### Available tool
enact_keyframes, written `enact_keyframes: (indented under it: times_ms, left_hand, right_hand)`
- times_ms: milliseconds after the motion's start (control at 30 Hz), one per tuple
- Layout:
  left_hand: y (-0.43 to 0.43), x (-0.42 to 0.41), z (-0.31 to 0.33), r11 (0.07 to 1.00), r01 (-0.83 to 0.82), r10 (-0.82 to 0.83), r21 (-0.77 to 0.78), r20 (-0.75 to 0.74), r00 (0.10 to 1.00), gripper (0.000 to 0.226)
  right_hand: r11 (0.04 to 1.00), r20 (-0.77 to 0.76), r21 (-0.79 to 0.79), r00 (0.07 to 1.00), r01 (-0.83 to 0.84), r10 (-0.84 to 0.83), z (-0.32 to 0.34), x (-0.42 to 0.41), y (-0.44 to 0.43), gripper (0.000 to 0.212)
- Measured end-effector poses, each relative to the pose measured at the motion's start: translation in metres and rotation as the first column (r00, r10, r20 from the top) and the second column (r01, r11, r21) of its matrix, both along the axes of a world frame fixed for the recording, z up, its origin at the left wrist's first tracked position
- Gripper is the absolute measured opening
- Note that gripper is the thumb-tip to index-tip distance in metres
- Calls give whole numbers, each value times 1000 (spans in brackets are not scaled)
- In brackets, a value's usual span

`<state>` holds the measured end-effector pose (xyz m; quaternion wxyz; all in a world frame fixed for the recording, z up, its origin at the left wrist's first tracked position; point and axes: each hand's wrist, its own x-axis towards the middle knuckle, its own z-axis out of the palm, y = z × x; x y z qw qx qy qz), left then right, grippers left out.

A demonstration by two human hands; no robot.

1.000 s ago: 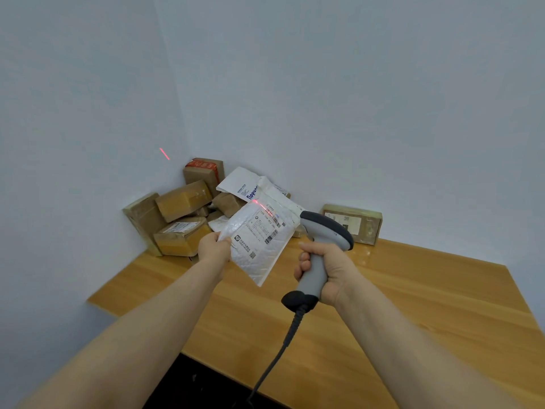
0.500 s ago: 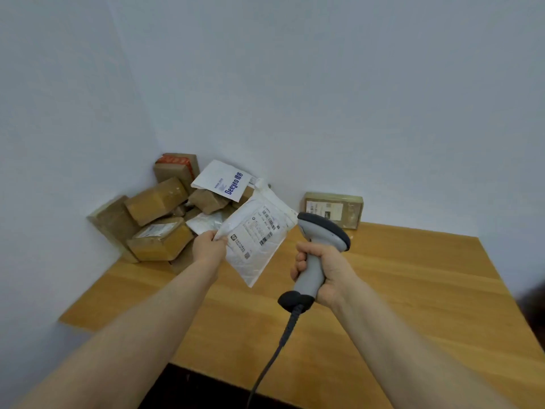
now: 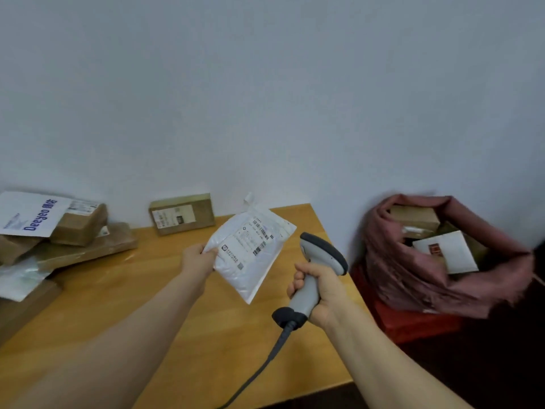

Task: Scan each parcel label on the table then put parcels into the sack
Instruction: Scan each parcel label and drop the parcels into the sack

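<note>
My left hand (image 3: 198,259) pinches the left edge of a white padded mailer (image 3: 250,255) held above the wooden table (image 3: 124,302), label facing me. My right hand (image 3: 317,290) grips the handle of a grey barcode scanner (image 3: 317,267), whose head sits just right of the mailer; its cable hangs down toward me. To the right of the table stands an open dark red sack (image 3: 413,276) with several parcels inside, among them a white one (image 3: 445,252).
A pile of brown boxes (image 3: 79,225) and a white "Deeyeo" mailer (image 3: 29,214) lies at the table's left. One brown box (image 3: 182,214) leans against the back wall. A red stand (image 3: 413,323) sits under the sack. The table's right edge runs beside the sack.
The view has swung right, bringing the sack into sight. Both hands have carried the mailer and scanner rightward, away from the pile. The red scan line is no longer on the label.
</note>
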<state>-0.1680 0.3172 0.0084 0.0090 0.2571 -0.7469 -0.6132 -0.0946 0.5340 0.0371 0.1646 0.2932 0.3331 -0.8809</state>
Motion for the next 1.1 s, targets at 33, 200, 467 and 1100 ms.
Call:
enact_keyframes:
  times_ms: [33, 200, 467, 1100]
  left_hand:
    - [33, -4, 0, 999, 40, -40, 6, -10, 999, 20]
    - [210, -26, -17, 983, 181, -181, 2, -21, 983, 12]
    - [418, -62, -30, 932, 355, -357, -72, -15, 934, 14]
    - [704, -278, -126, 834, 537, -552, 126, 210, 807, 50]
  right_hand:
    - [1000, -2, -1, 1000, 23, -23, -2, 2, 30, 15]
    - [987, 1, -6, 987, 162, -162, -15, 14, 199, 17]
    - [944, 64, -26, 943, 330, -328, -30, 18, 394, 16]
    - [918, 317, -3, 871, 396, -375, -99, -156, 600, 16]
